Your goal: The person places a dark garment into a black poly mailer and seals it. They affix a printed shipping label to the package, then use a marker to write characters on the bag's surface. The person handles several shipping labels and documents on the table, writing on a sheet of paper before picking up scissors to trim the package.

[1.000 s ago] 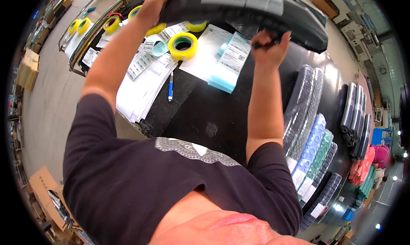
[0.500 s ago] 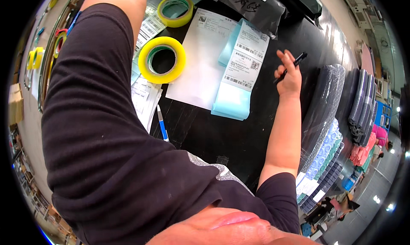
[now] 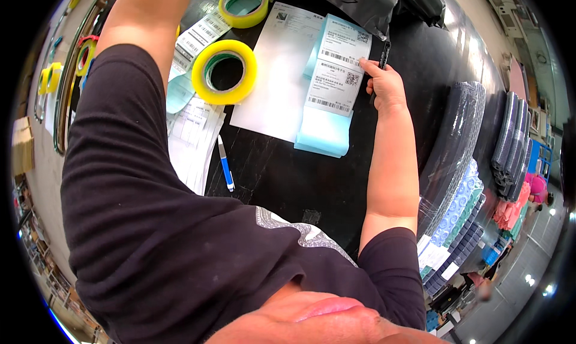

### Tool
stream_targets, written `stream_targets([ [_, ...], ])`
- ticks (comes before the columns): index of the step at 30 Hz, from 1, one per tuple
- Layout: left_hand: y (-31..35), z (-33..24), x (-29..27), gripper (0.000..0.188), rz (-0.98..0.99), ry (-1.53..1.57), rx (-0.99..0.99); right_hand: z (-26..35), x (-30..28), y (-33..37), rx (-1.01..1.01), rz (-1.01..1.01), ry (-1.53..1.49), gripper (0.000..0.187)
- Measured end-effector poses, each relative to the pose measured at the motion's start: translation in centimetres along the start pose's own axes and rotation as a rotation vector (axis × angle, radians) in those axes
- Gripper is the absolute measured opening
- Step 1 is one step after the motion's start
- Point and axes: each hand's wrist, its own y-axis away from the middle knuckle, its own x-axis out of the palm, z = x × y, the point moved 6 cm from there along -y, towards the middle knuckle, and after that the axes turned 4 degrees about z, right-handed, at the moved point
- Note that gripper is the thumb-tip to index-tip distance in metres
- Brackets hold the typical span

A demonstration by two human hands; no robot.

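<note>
My right hand (image 3: pixel 389 86) is closed around a black marker (image 3: pixel 384 53). Its forefinger reaches the right edge of a folded strip of white shipping labels (image 3: pixel 330 85) with pale blue backing. The strip overlaps a white printed sheet (image 3: pixel 264 98) on the black table. Up at the top left my left arm leaves the picture, so that hand is hidden. Two yellow tape rolls lie near that arm: a larger one (image 3: pixel 248 74) at the sheet's left edge and another tape roll (image 3: pixel 243 23) farther back.
A blue and white pen (image 3: pixel 225 169) lies beside loose papers (image 3: pixel 195 146) on the left. Black plastic bags (image 3: pixel 360 11) cover the far edge. Plastic-wrapped dark rolls (image 3: pixel 450 158) stand along the right, with patterned bundles next to them. Farther right, a person in pink (image 3: pixel 538 189) is visible.
My right hand has moved left with the marker, from the bare table to the label strip's edge. My left arm has swung slightly left at the top.
</note>
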Motion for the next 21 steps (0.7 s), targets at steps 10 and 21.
stream_targets([
  [10, 31.4, -14.9, -6.7, 0.07, 0.988, 0.61, -0.192, -5.2, -2.4, 9.3, -0.434, 0.307, -0.077, 0.018],
  [21, 49.3, -15.2, -5.2, 0.069, 0.824, 1.024, -0.788, -10.6, -1.9, 17.0, -0.751, 0.151, 0.245, 0.021],
])
